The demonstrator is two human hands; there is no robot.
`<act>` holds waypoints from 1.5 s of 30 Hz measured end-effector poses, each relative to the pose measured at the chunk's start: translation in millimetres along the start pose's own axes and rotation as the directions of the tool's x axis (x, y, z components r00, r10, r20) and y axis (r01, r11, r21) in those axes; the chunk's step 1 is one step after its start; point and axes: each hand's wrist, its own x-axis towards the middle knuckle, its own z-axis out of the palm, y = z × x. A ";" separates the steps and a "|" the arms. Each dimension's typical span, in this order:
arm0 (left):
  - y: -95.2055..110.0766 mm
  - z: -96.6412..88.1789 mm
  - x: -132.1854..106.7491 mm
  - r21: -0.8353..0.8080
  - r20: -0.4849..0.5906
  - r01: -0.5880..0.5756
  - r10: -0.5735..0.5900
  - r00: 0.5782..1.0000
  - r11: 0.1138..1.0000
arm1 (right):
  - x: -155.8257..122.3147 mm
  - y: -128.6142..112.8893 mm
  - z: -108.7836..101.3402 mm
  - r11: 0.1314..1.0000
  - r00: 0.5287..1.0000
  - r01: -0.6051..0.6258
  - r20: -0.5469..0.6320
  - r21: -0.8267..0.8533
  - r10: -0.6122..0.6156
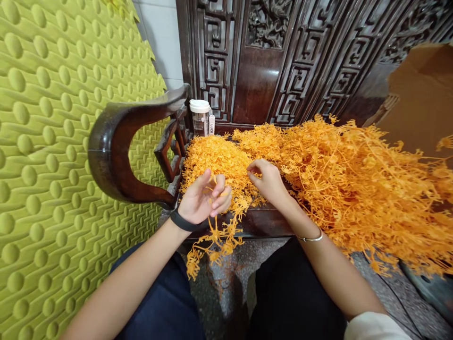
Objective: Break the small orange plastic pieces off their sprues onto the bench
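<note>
Hands apart; left hand loosely curled on sprig; right hand by pile, cannot tell grip; likely separating step; next needs gentle pinch.

I see a limp, branching orange strand dangling at six o'clock of a low, frizzy pile; a bigger, bushy orange heap sprawls toward three.

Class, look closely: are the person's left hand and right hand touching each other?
Apart. The head view shows a gap between the left hand and the right hand, with orange strands visible in between.
</note>
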 end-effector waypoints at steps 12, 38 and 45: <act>-1.4 -0.1 -1.9 -0.055 0.020 0.011 -0.010 1.000 0.998 | 1.0 6.0 0.6 0.998 0.998 -0.060 -0.008 -0.007 0.060; -9.7 1.8 2.3 0.026 -0.058 0.071 -0.070 0.996 0.997 | -23.1 -60.0 -13.8 0.493 0.992 -0.121 0.127 0.861 0.023; -7.8 6.6 4.7 -0.048 -0.038 0.064 -0.066 0.997 0.997 | -31.2 -70.2 -8.8 0.470 0.997 0.031 -0.057 0.882 0.042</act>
